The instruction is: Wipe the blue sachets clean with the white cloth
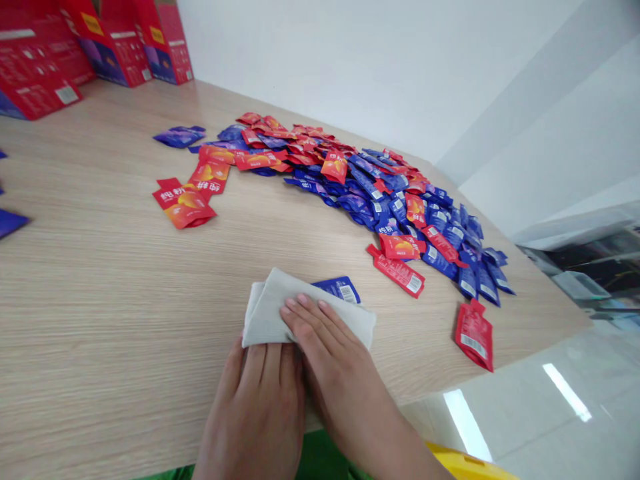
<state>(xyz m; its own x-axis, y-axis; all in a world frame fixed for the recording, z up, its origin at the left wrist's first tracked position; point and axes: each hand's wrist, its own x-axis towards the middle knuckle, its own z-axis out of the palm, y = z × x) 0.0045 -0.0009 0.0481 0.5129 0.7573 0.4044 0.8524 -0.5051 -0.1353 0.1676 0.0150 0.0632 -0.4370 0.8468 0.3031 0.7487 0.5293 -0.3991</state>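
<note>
A folded white cloth (pixel 280 300) lies on the wooden table, covering part of a blue pouch (pixel 335 288) whose far end with a barcode sticks out. My right hand (pixel 335 347) presses on top of the cloth with its fingers side by side, its thumb hidden. My left hand (pixel 263 393) lies flat, back up, with fingers stretched out. Its fingertips go out of sight under the cloth's near edge, and the right hand hides its thumb side. Beyond the cloth, to the right, lies a red pouch (pixel 399 272).
A long pile of red and blue pouches (pixel 360 180) spreads across the table's far side. Loose red pouches (pixel 184 203) lie left of it, and another red pouch (pixel 475 335) is near the right edge. Red boxes (pixel 167 40) stand at the back left.
</note>
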